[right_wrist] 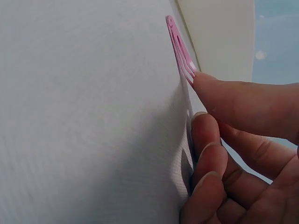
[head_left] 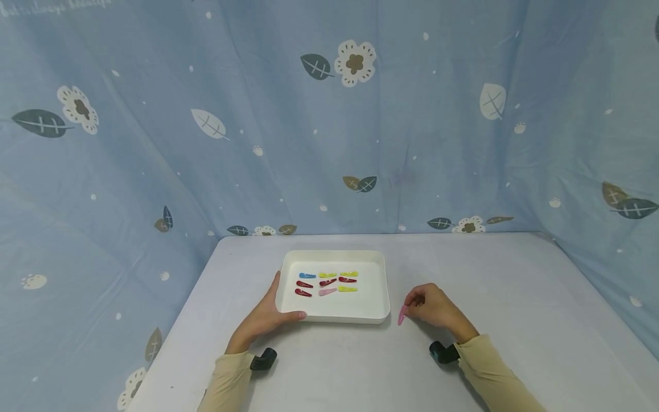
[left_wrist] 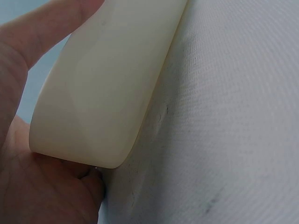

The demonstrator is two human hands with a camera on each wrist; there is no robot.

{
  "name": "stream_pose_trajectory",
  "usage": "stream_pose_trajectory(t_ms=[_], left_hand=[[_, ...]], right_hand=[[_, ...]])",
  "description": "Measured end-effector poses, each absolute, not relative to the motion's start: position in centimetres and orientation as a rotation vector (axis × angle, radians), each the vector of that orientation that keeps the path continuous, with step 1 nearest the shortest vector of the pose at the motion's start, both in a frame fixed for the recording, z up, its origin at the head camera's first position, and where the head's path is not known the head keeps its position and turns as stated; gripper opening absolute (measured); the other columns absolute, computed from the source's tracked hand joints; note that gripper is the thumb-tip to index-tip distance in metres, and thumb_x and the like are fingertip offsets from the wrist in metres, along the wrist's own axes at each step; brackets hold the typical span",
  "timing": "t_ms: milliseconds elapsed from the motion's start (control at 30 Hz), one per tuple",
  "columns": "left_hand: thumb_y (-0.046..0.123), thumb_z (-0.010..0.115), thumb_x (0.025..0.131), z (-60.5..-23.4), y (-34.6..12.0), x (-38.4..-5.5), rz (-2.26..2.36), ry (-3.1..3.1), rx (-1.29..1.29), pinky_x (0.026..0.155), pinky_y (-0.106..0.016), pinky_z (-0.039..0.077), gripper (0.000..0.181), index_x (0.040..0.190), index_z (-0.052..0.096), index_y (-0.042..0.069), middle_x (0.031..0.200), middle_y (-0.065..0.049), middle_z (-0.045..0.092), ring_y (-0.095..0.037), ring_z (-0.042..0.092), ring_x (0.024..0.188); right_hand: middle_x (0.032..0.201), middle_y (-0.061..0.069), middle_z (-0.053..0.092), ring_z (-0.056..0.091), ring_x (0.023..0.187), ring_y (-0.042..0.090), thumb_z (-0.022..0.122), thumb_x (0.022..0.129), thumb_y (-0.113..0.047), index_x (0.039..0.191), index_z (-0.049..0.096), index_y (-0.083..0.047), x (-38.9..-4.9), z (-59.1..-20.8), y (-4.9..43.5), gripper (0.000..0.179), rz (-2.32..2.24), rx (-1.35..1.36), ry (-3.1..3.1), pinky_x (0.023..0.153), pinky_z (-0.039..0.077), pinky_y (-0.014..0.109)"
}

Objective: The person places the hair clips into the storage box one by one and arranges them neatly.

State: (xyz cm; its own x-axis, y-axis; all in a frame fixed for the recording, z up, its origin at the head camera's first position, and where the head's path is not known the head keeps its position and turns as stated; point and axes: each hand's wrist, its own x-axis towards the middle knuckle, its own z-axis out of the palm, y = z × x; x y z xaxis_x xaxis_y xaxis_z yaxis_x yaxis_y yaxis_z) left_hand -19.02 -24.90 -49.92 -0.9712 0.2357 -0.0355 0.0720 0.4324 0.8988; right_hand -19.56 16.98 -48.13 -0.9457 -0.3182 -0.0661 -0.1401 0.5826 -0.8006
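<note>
A white rectangular tray point(head_left: 372, 294) lies on the table, with several snap hair clips in rough rows inside: a blue clip point(head_left: 307, 276), a pink clip point(head_left: 327, 292), plus red and yellow ones. My left hand point(head_left: 265, 316) grips the tray's near left corner, thumb along the front rim and fingers at the left side. In the left wrist view the tray's wall point(left_wrist: 107, 93) sits between thumb and fingers. Right of the tray, my right hand point(head_left: 435, 307) pinches another pink hair clip point(right_wrist: 180, 44) by one end, close to the tabletop. Its narrow tip points away from the fingers.
The table point(head_left: 350, 372) has a white cloth cover. Behind and beside it hangs a blue curtain point(head_left: 412, 143) printed with leaves and flowers. A black device is worn at each wrist, the left one point(head_left: 264, 359) and the right one point(head_left: 444, 352).
</note>
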Motion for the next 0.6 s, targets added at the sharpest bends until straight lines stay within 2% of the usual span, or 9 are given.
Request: stream_pose_trajectory(t_ms=[267,600], left_hand=[[0.033,0.095,0.074,-49.93,-24.93,-19.0,1.574,2.521,0.274,0.117,-0.055,0.035,0.131,0.167,0.002,0.026,0.164,-0.002,0.04,-0.026,0.048,0.142],[0.032,0.094,0.075,-49.96,-25.03,-18.94,1.572,2.514,0.25,0.119,-0.056,0.032,0.132,0.167,0.0,0.025,0.167,-0.003,0.036,-0.026,0.044,0.146]], right_hand=[[0.08,0.006,0.066,0.054,0.073,0.017,0.078,0.087,-0.004,0.088,0.071,0.002,-19.78,-48.1,17.45,0.009,-1.317,-0.4,2.563,0.06,0.046,0.023],[0.08,0.007,0.066,0.054,0.071,0.017,0.077,0.089,-0.008,0.094,0.07,0.002,-19.75,-47.98,17.72,0.014,-1.35,-0.351,2.497,0.059,0.048,0.025]])
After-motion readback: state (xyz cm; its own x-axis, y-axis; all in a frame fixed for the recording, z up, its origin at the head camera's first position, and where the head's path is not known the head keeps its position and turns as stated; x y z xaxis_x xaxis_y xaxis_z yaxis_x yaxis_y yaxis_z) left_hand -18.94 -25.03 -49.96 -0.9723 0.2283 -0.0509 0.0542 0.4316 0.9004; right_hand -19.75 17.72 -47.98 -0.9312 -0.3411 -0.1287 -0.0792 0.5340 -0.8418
